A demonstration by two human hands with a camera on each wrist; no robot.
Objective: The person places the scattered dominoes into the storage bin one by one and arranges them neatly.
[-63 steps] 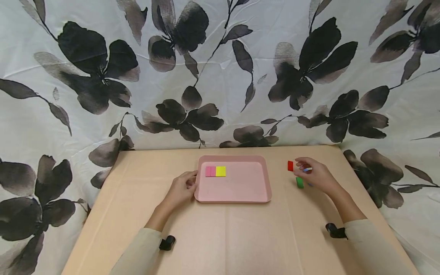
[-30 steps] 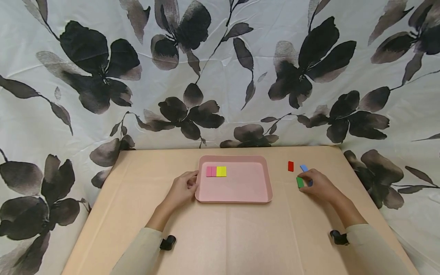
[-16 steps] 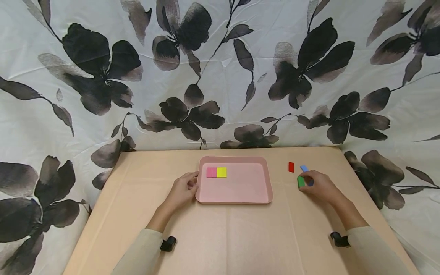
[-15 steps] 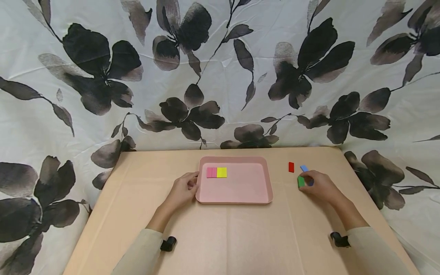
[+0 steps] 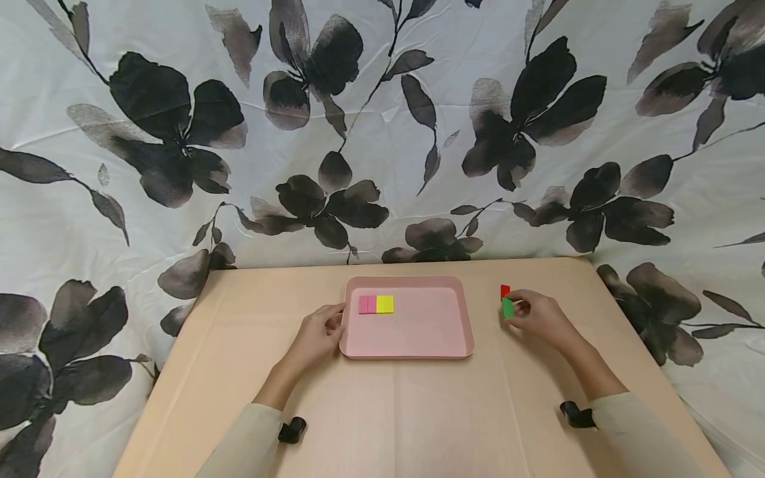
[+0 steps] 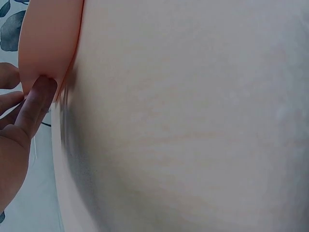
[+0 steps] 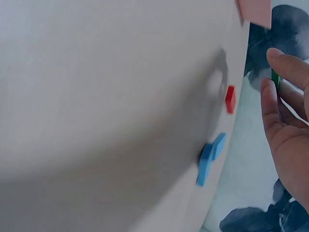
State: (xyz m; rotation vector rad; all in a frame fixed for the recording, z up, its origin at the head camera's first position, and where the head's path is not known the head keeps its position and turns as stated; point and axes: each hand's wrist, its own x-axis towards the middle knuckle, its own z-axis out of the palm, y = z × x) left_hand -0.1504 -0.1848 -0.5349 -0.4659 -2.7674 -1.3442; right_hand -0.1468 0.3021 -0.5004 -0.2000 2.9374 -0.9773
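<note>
A shallow pink tray (image 5: 418, 335) lies on the table, its left edge held by my left hand (image 5: 318, 332). In the left wrist view a fingertip presses the end wall of the tray (image 6: 50, 43), with other fingers around its edge. Two pink blocks (image 5: 367, 305) and a yellow block (image 5: 385, 305) sit side by side in the tray's upper left. To the right of the tray, my right hand (image 5: 542, 318) pinches a green block (image 5: 507, 307) between thumb and fingertips, raised above the table. Just beyond it is a red block (image 5: 505, 290), partly covered in the head view.
Two blue blocks (image 7: 204, 164) rest on the table touching each other, shown in the right wrist view and hidden by the hand in the head view. A white floral cloth (image 5: 430, 133) hangs behind the table's back edge (image 5: 269, 269).
My right hand went from above the blue blocks down to the green block, gripped it, and has now lifted it left toward the red block. The left hand stays at the tray.
</note>
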